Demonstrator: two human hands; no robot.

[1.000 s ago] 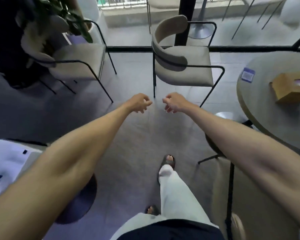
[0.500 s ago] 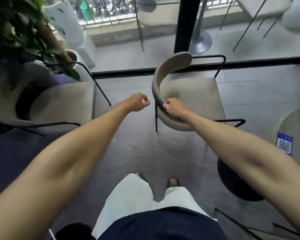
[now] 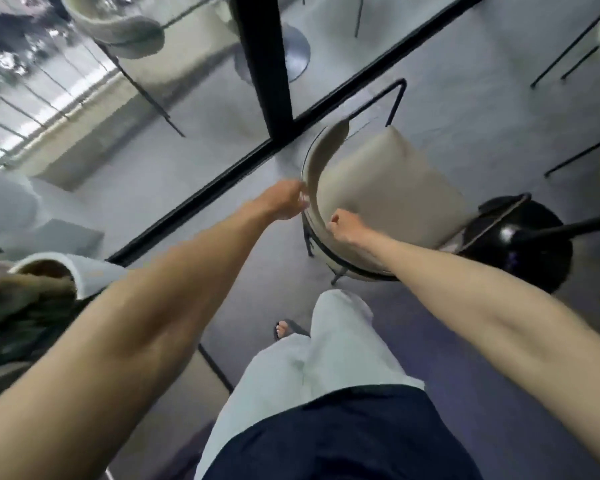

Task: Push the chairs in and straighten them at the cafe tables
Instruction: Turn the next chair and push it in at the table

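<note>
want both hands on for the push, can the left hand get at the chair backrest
Probably yes: the left hand sits right beside the backrest, nothing between them; the right hand grips its rim.

Beige cushioned chair [image 3: 388, 188], curved backrest, black frame

At the right hand [image 3: 346, 225], the chair [image 3: 395, 188] is matt beige cloth on black metal; the table base [image 3: 523, 247] beyond, glossy black.

Top [image 3: 343, 438]: dark navy, lower centre of frame.
Trousers [image 3: 329, 351]: pale grey-white, loose, wide-legged.
Sandal [image 3: 286, 328]: dark, open-toed, toes showing, centre of frame.
Left hand [image 3: 281, 199], right hand [image 3: 345, 226], both forearms: bare to the frame edges.
</note>
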